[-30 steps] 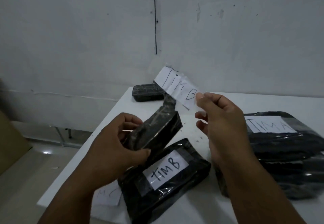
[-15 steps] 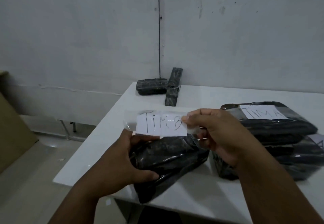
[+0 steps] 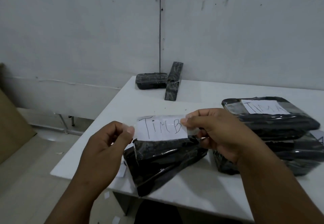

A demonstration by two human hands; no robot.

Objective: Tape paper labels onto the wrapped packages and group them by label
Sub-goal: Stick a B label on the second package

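As both hands [image 3: 105,146] [image 3: 215,132] pinch its ends, a taped label [image 3: 161,129] is stretched above a package [image 3: 163,160].
If lowered unevenly, the tape may wrinkle or stick crooked.

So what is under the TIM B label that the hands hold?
A black wrapped package lies right under the label, on the table. Whether the label touches it cannot be seen.

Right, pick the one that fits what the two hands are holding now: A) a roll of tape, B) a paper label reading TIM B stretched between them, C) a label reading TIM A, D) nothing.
B: the left hand and right hand pinch opposite ends of the TIM B label above a black wrapped package.
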